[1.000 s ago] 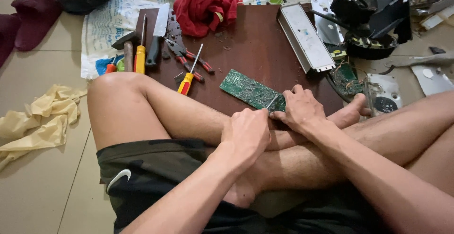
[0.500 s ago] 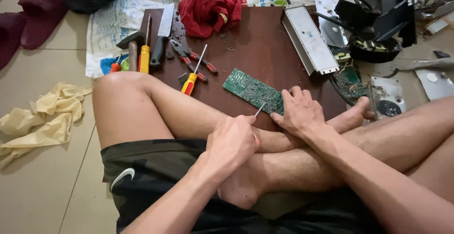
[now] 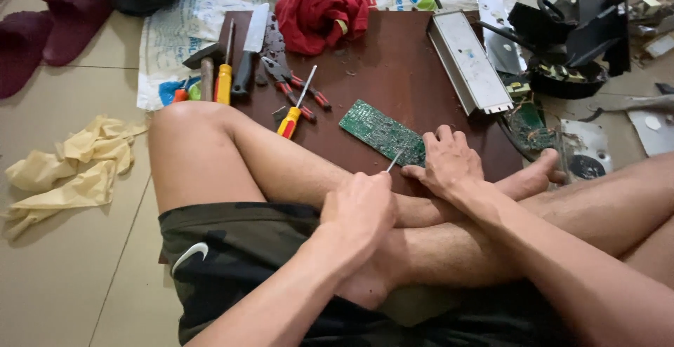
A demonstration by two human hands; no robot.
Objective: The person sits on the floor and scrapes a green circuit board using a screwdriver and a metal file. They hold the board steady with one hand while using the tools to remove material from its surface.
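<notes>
Mid-frame, the left hand [image 3: 361,210] is closed around a thin metal tool [image 3: 394,160], probing the green circuit board [image 3: 382,132]; the right hand [image 3: 449,161], fingers spread, pins it flat. Next calls for steady prying.

A circuit board [image 3: 382,132] lies at mid-frame on the counter [image 3: 393,73], with the right hand [image 3: 449,161] on its lower right end and the left hand [image 3: 358,210] below it. Screwdrivers [image 3: 295,108] and pliers [image 3: 291,84] lie to its upper left, a metal casing [image 3: 469,63] to its upper right, a cloth [image 3: 323,3] above. Crumpled gloves [image 3: 67,171] lie on the floor [image 3: 56,284] at far left.
</notes>
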